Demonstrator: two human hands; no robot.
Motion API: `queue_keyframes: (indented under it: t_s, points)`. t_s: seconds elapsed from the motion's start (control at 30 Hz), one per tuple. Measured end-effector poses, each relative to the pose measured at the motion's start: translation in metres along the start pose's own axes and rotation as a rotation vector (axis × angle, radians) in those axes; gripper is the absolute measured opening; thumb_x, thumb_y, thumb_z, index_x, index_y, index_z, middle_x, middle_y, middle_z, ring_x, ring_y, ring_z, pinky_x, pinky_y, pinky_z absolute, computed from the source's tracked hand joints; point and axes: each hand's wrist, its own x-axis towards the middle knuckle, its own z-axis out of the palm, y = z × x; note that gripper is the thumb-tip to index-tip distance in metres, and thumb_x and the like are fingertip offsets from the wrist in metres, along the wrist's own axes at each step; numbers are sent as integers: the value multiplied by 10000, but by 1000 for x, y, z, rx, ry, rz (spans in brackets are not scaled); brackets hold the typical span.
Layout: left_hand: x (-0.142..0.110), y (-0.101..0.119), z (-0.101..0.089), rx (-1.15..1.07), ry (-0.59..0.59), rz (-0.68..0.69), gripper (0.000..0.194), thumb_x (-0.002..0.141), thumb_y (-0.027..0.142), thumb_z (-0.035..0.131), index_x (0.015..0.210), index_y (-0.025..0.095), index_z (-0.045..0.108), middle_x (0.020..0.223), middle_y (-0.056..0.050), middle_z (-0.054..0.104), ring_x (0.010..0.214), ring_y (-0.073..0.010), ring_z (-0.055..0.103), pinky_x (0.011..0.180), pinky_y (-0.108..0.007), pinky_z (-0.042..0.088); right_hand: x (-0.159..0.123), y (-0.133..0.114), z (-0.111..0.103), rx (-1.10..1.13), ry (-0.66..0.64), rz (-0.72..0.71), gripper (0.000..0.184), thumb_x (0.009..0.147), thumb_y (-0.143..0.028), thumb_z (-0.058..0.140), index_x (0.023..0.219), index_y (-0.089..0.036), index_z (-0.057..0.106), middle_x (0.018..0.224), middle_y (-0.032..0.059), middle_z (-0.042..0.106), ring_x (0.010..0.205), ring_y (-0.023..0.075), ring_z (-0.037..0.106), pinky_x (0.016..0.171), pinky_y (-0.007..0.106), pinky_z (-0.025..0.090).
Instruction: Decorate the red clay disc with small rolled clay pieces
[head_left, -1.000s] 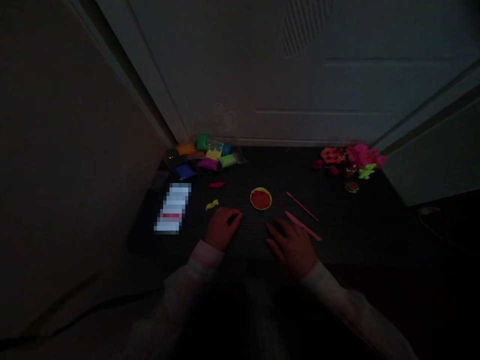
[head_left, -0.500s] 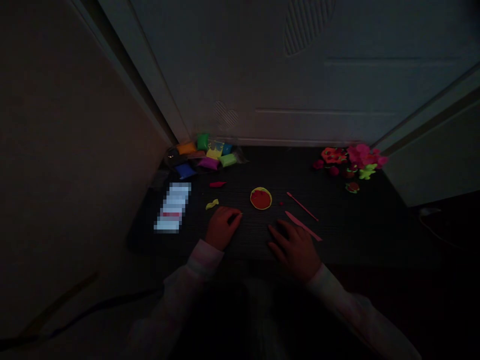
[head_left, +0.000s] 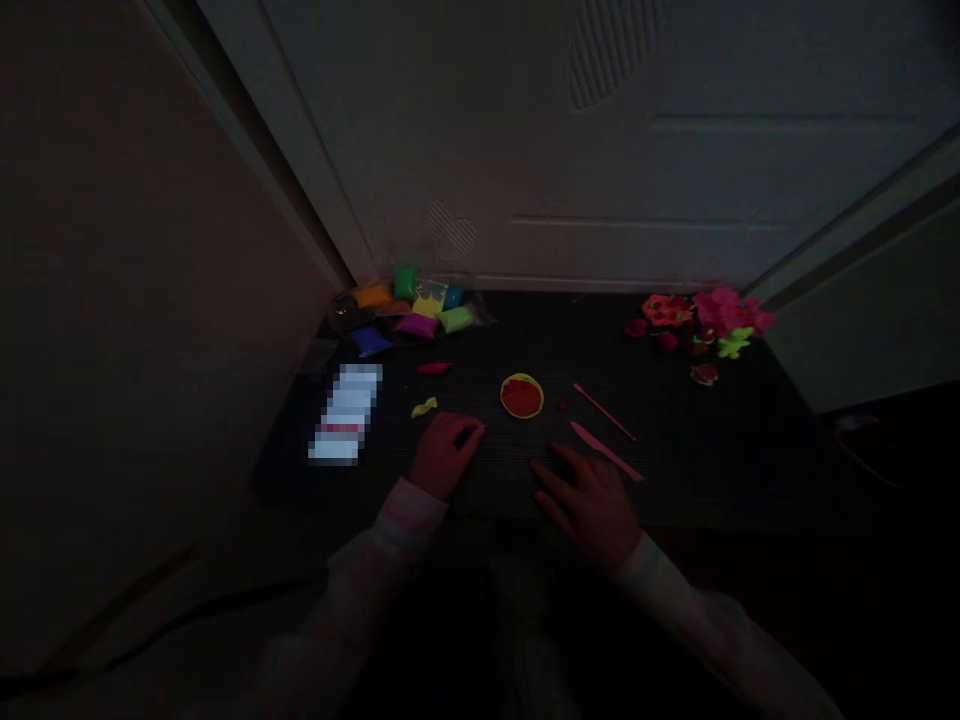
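My left hand (head_left: 445, 455) rests on the dark table with thumb and forefinger pinched together. A tiny pale speck shows at the fingertips, too small to name. My right hand (head_left: 589, 498) lies palm down, fingers apart, holding nothing. Beyond and between the hands sits a round orange-red clay disc (head_left: 521, 398) with a yellow rim. Just past my right fingers are a pink plastic clay knife (head_left: 606, 451) and a thin pink modelling stick (head_left: 604, 412). A small red ball (head_left: 561, 406) lies beside the disc. Near my left hand are a twisted yellow piece (head_left: 424, 408) and a red tapered piece (head_left: 434, 369).
Several coloured clay packets (head_left: 416, 325) are heaped at the back left. A phone (head_left: 346, 414) with a lit, blurred screen lies at the left. At the back right stand pink flower shapes (head_left: 726, 311) and other small clay figures. A white panelled door (head_left: 480, 150) rises behind the table (head_left: 735, 440).
My right hand has shifted slightly back toward me over the table, fingers still spread. My left hand keeps its pinch in the same place.
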Motion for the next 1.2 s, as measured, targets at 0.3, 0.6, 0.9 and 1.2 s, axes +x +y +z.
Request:
queue_keyframes:
  t_s: [0.3, 0.6, 0.9, 1.2]
  points:
    - [1, 2, -2, 0, -6, -8, 76, 758, 202, 531, 779, 183, 602, 765, -30, 640, 763, -170, 565, 715, -319, 463, -1, 6, 1, -15, 22, 14, 343, 812, -357, 424, 1088, -213, 568, 1149, 127, 502, 939, 236, 450, 763, 382, 360]
    - [-1, 1, 0, -2, 0, -10, 79, 761, 212, 527, 783, 191, 600, 775, -30, 637, 771, -170, 566, 715, -324, 463, -2, 4, 1, -21, 27, 14, 348, 809, -363, 426, 1100, -229, 559, 1163, 124, 493, 927, 235, 454, 756, 381, 359]
    - [0, 2, -1, -3, -3, -8, 88, 764, 216, 522, 780, 183, 602, 775, -35, 640, 768, -172, 566, 717, -325, 464, -4, 6, 0, -23, 17, -15, 328, 809, -366, 429, 1090, -263, 562, 1178, 110, 484, 935, 229, 455, 749, 372, 361]
    - [0, 1, -1, -1, -7, -6, 82, 760, 218, 529, 786, 197, 603, 786, -27, 643, 768, -169, 568, 718, -325, 465, -4, 6, 2, -44, 18, -24, 330, 807, -368, 430, 1096, -276, 558, 1192, 110, 483, 929, 233, 457, 755, 378, 356]
